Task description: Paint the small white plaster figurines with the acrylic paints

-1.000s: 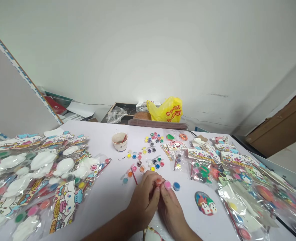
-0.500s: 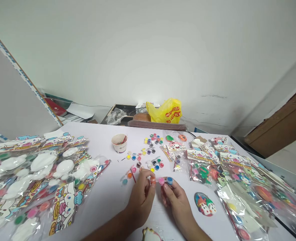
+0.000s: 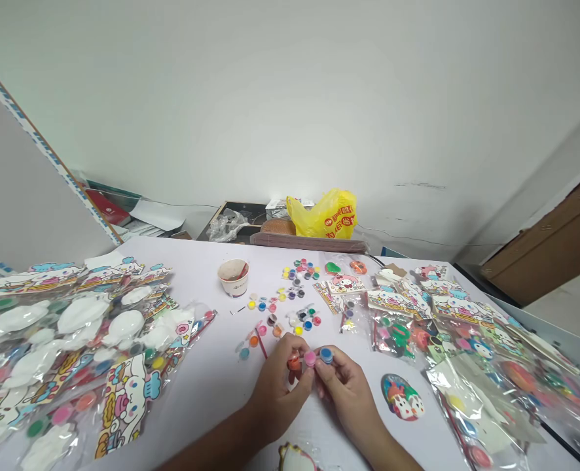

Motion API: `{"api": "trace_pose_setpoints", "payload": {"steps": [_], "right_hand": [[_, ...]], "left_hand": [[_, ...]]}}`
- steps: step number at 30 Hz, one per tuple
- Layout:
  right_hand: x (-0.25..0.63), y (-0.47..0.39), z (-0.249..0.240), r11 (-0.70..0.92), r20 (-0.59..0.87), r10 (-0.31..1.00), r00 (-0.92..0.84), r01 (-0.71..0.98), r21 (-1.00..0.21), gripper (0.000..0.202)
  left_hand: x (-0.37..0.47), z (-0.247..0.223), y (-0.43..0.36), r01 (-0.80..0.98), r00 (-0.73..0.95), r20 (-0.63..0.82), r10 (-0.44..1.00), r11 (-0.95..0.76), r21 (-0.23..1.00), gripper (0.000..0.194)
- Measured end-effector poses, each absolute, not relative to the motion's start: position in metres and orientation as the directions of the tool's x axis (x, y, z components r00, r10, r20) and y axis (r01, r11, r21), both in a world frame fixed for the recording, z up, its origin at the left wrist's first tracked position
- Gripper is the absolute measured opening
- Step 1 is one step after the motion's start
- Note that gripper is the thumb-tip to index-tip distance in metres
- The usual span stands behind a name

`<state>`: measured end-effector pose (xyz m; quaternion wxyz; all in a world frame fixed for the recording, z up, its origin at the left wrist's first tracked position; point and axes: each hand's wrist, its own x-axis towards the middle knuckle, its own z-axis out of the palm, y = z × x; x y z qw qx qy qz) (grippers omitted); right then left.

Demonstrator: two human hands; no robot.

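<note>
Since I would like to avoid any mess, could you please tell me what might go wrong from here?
The small coloured pots held between the left hand and right hand might slip, perhaps spilling if a lid came loose. The painted piece near the right hand could get nudged.

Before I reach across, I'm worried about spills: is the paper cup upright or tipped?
Upright: the paper cup stands on the table, its open mouth facing up, a red stick leaning inside.

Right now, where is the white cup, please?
In the head view, the white cup stands left of centre on the table, with small paint pots to its lower right.
</note>
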<state>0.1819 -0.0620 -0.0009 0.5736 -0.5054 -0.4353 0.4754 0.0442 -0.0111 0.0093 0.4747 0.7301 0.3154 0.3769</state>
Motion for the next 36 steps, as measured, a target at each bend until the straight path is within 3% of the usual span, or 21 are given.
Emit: {"api": "trace_pose_setpoints", "payload": {"steps": [7,18,22,36], "right_hand": [[0.188,-0.060,0.000,0.008,-0.011,0.996,0.094,-0.200,-0.980,0.032],[0.194,-0.059,-0.004,-0.022,-0.026,0.999,0.028,-0.139,-0.990,0.028],[0.194,-0.060,-0.006,-0.028,-0.030,0.997,0.069,-0.023,-0.999,0.027],[0.198,-0.059,0.002,-0.028,-0.021,0.998,0.065,0.116,-0.993,0.019]], "left_hand": [[0.046,0.008,-0.009,0.112,0.503,0.339,0.795,-0.448,0.887,0.007],[0.046,0.004,-0.009,0.043,0.532,0.411,0.741,-0.508,0.860,0.013],[0.045,0.005,-0.008,0.074,0.537,0.379,0.754,-0.489,0.869,0.014],[0.045,0.007,-0.007,0.332,0.606,0.248,0.756,-0.523,0.785,0.015]]}}
